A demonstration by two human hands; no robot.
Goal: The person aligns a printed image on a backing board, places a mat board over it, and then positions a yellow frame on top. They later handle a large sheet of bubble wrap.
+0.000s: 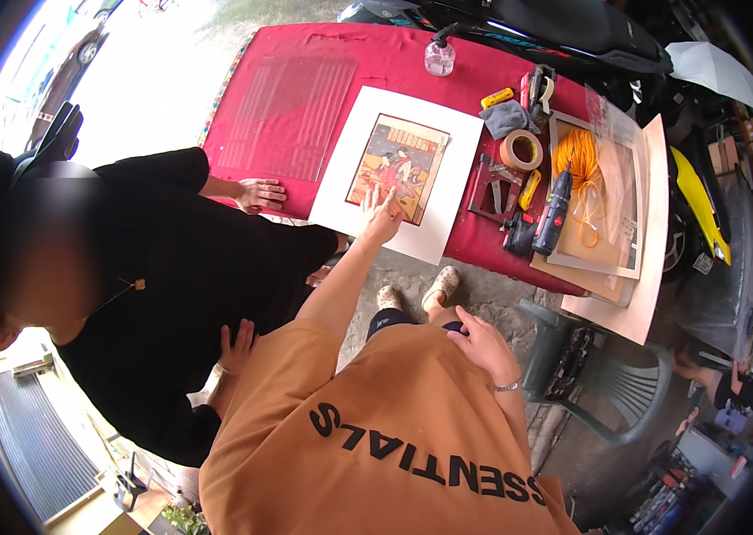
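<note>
My left hand (383, 214) reaches out with fingers spread and rests on a colourful art print (397, 165). The print sits in a wide white mat (350, 192) that lies flat on a table with a red cloth (394, 58). My right hand (483, 343), with a bracelet at the wrist, lies flat against my orange shirt (376, 419) at the hip and holds nothing. A person in black (180, 267) stands at my left, one hand (261, 193) on the table edge, the other hand (236, 343) by my side.
A clear ribbed sheet (287, 116) lies left of the print. To its right are a tape roll (522, 149), grey cloth (506, 116), cordless drill (553, 214), spray bottle (439, 58) and orange cord (581, 160) on a frame. A green plastic chair (626, 374) stands right of me.
</note>
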